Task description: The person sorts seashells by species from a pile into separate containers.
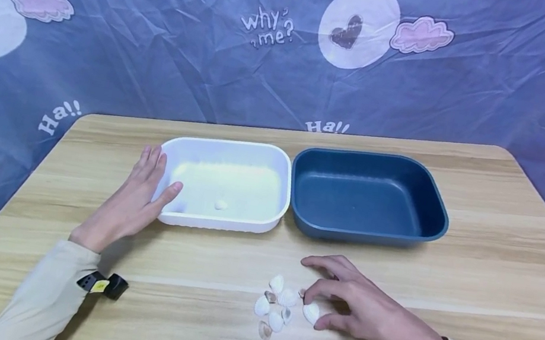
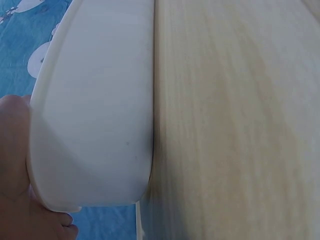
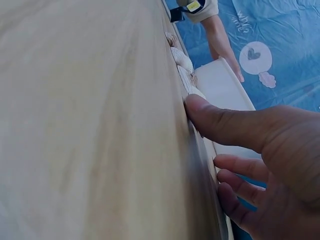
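Note:
My right hand (image 1: 363,308) is low over the wooden table, its thumb and index finger on opposite edges of a white seashell (image 1: 310,313), pinching it while it lies on the tabletop. In the right wrist view the thumb (image 3: 220,120) hides most of that shell. Just left of it lies a loose group of several shells (image 1: 275,321), white and brownish. My left hand (image 1: 138,196) rests on the left rim of a white basin (image 1: 220,224), fingers straight and thumb reaching over the edge. One small white shell (image 1: 221,205) lies inside this basin.
A dark blue basin (image 1: 364,233) stands against the right side of the white one. Both sit toward the far side of the wooden table (image 1: 182,323). Behind the table hangs a blue printed cloth (image 1: 177,28).

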The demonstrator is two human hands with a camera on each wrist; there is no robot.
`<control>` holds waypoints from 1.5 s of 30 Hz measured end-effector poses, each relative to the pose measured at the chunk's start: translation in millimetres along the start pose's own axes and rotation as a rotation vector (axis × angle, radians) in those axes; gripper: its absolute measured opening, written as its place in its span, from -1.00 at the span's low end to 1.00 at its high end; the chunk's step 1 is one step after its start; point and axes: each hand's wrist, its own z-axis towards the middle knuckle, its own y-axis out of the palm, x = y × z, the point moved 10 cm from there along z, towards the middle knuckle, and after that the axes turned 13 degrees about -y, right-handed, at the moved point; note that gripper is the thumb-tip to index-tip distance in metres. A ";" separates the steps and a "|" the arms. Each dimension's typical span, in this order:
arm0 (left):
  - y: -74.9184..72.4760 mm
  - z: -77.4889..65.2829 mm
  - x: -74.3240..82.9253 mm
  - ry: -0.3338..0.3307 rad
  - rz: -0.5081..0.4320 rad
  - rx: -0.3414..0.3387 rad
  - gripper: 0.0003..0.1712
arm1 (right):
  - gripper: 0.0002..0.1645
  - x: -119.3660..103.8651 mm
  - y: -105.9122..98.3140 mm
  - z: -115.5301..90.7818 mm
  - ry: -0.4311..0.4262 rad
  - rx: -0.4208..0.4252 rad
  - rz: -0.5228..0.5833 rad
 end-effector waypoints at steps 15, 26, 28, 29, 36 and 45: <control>-1.0 1.9 1.0 0.004 0.017 -0.014 -0.04 | -0.70 1.8 -0.8 -0.1 -0.031 -0.030 0.056; -5.8 -1.8 6.4 0.014 0.115 0.030 0.00 | -0.74 -2.3 -0.2 2.0 -0.051 0.006 0.034; -6.6 -1.5 7.1 0.021 0.128 0.034 -0.02 | -0.73 -2.8 0.7 2.6 -0.047 0.009 0.042; -6.5 -1.5 7.3 0.021 0.131 0.030 -0.03 | -0.73 -2.8 1.1 2.8 -0.042 0.010 0.050; -4.8 -1.8 5.4 0.015 0.133 -0.019 -0.11 | -0.73 -6.4 -3.4 7.3 -0.028 0.035 0.086; -4.9 -1.8 8.1 0.026 0.125 -0.038 -0.20 | -0.67 -5.4 -36.6 20.7 0.067 0.229 0.077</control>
